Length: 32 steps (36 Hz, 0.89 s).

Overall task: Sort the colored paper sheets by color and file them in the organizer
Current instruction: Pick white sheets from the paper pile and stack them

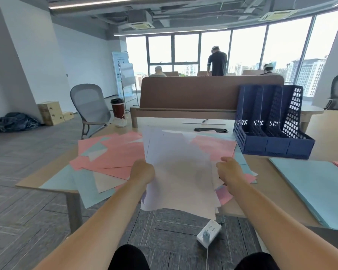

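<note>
Both hands gripping a white sheet stack, raised off the counter.

Left hand [141, 170] and right hand [227, 169] have fingers clamped on opposite edges of the white paper stack [179, 172] (slightly blurred). Pink sheets [113, 152] and light-blue sheets [66, 182] lie scattered on the counter [265, 184] beneath the fingers; blue file organizer [271, 123] sits beyond the right fingers, slots empty.
</note>
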Motion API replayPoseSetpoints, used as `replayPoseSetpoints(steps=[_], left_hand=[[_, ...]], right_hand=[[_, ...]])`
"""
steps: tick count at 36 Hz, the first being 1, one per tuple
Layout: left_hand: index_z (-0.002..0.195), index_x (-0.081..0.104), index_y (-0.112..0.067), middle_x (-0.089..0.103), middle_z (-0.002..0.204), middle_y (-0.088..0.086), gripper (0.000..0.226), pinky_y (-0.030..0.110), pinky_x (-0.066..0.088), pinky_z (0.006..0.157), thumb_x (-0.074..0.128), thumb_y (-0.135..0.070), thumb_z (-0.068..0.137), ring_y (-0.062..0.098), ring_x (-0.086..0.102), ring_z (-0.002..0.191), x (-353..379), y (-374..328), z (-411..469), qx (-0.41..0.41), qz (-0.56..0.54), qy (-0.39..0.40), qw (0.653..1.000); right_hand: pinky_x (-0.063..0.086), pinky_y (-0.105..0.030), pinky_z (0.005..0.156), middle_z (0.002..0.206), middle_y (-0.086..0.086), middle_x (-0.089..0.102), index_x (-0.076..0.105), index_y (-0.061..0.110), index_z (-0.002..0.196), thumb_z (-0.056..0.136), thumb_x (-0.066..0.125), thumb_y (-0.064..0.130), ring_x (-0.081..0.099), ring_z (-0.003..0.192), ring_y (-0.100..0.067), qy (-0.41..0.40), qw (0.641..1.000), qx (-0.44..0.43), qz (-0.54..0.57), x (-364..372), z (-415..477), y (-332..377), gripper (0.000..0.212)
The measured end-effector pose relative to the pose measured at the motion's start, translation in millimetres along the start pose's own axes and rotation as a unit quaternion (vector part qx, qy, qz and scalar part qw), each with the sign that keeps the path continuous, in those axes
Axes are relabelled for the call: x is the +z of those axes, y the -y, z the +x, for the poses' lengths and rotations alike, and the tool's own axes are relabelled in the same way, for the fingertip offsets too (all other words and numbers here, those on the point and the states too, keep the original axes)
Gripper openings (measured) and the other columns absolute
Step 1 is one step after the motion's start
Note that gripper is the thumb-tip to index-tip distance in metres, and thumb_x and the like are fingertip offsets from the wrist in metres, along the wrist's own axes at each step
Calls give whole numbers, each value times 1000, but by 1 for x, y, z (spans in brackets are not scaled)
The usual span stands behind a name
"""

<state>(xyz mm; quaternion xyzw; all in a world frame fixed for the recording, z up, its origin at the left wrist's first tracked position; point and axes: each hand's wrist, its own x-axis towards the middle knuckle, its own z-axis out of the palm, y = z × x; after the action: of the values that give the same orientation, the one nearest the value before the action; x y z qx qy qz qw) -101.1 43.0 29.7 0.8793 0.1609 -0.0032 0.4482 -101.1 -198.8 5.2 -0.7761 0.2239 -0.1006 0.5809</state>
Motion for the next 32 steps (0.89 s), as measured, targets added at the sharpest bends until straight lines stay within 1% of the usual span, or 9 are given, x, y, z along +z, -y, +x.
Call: replayPoseSetpoints(steps=[3,6,10,13,16,21,25,29,32], left_hand=[[126,51,11,48,79,12,33,27,32,53,40,5,96,26,52,84,0,2,7,-8,-2,2,1000],[130,50,9,60,109,22,36,32,45,64,40,4,96,32,58,95,1,7,15,-7,-31,-13,999],[125,51,10,51,87,13,32,30,33,65,40,6,95,26,46,80,0,8,20,-15,-60,-42,997],[131,47,9,57,106,21,36,30,32,69,39,6,96,26,46,86,3,6,22,-20,-74,-48,996],[135,45,8,55,129,25,38,31,34,72,38,2,98,37,57,104,9,4,20,-14,-86,-55,995],[101,48,0,48,84,12,11,29,33,58,38,2,99,21,40,62,21,4,13,-10,-59,-16,998],[72,42,-8,42,73,9,25,29,27,53,40,4,94,19,37,60,30,8,8,7,-75,4,997],[70,43,-8,45,72,8,27,28,29,53,41,5,93,20,41,63,32,10,5,20,-69,10,997],[67,41,-10,44,71,7,30,28,29,54,41,5,94,19,39,61,33,11,4,18,-59,18,998]], right_hand=[[48,-31,86,127,-11,62,59,7,128,96,41,-4,60,113,-26,29,981,-40,-185,2,-6,15,38],[47,-28,89,124,-10,64,61,7,124,98,39,-4,61,115,-25,13,977,-45,-207,5,-15,24,35],[46,-28,90,123,-8,63,58,9,122,98,42,-1,60,114,-24,-23,987,-37,-152,12,-8,18,30],[48,-34,71,106,-11,66,61,8,105,94,50,5,63,90,-28,-23,996,28,84,15,-2,16,15],[39,-29,56,85,-8,62,61,6,89,93,57,26,52,65,-21,-15,984,97,151,14,-6,11,21],[38,-34,70,84,-9,59,64,3,91,89,60,29,53,80,-27,-18,993,77,89,7,-6,2,26],[42,-37,64,86,-13,61,61,5,88,81,68,21,57,79,-25,13,989,99,110,3,0,-5,18],[57,-43,69,96,-18,70,53,2,116,69,74,21,69,87,-32,15,989,103,105,3,11,-12,55],[55,-36,63,89,-21,69,64,1,90,81,71,4,66,77,-30,44,989,110,90,2,-8,-2,12]])
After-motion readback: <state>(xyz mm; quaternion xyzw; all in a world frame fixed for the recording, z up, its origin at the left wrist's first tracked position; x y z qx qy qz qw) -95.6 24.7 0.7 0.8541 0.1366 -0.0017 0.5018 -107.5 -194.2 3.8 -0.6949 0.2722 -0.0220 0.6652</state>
